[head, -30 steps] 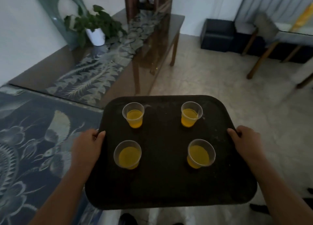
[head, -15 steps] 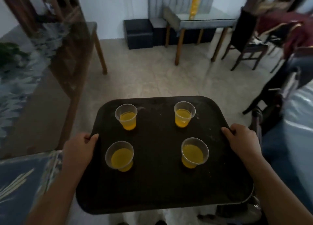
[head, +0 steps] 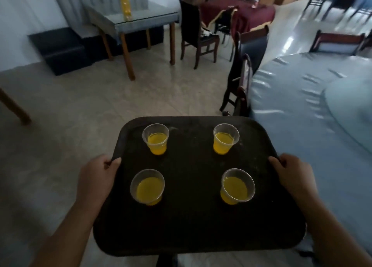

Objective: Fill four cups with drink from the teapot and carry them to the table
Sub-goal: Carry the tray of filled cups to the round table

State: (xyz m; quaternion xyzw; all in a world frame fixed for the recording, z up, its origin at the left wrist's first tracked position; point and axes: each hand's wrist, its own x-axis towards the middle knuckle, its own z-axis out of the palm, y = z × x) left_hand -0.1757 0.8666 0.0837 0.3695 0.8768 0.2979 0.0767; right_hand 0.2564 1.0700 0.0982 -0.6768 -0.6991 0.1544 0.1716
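Gripping the tray (head: 197,226) by its side rims, left hand (head: 96,178) and right hand (head: 293,178) both curled over the edge, we hold the four cups (head: 155,139) upright on it — a knock on the chair (head: 239,85) beside the table (head: 298,109) could spill them.

Dark tray (head: 191,226): matt, faintly speckled and scuffed, plastic by its look. Clear cups (head: 155,139): thin plastic, smooth and glossy. Round worktop (head: 302,109): covered by a blue-grey sheet, slick and wrinkled, with bright highlights. Pale floor (head: 80,109): stone-like tiles, smooth, lightly reflective. Dark chair (head: 189,19): varnished wood frame. Small side table (head: 145,18): glass top on wooden legs. Maroon cloth (head: 253,11): soft drape on the far table.
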